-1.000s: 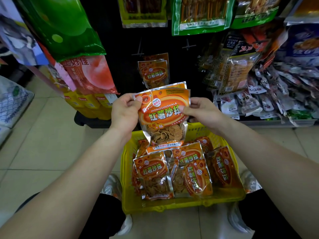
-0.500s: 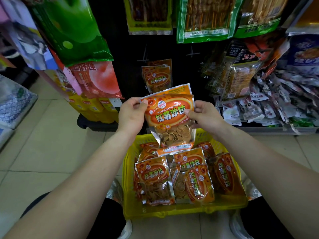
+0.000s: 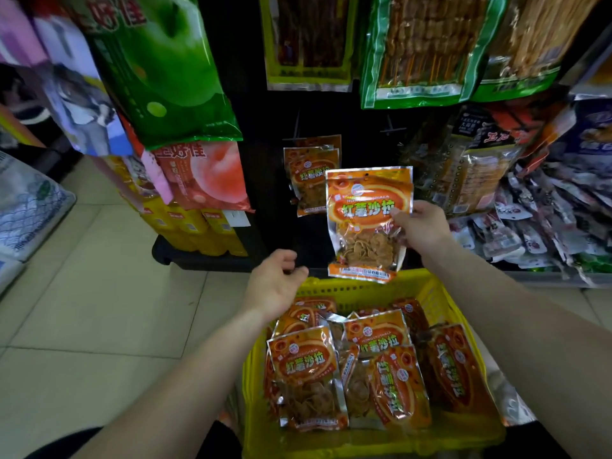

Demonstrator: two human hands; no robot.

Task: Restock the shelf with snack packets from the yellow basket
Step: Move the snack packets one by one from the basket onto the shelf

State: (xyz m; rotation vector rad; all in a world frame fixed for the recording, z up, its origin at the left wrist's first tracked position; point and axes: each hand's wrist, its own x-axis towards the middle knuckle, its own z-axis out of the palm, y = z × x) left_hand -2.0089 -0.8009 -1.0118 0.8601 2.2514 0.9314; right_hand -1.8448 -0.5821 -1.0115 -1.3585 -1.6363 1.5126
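My right hand [image 3: 422, 226] grips an orange snack packet [image 3: 366, 220] by its right edge and holds it upright in front of the dark shelf panel. Just left of it, matching orange packets [image 3: 309, 175] hang on a peg. My left hand [image 3: 276, 283] hovers empty, fingers loosely curled, over the far left rim of the yellow basket [image 3: 364, 286]. The basket sits on the floor between my knees and holds several more orange packets [image 3: 306, 376].
Green and pink bags [image 3: 172, 87] hang at the upper left, with yellow packs [image 3: 195, 230] below them. Skewer snack bags [image 3: 420, 51] hang above, and small wrapped snacks [image 3: 536, 226] pile at the right. Tiled floor [image 3: 99, 293] lies to the left.
My left hand has let go of the packet and dropped toward the basket rim. My right hand alone has carried the packet up and right, closer to the hanging packets.
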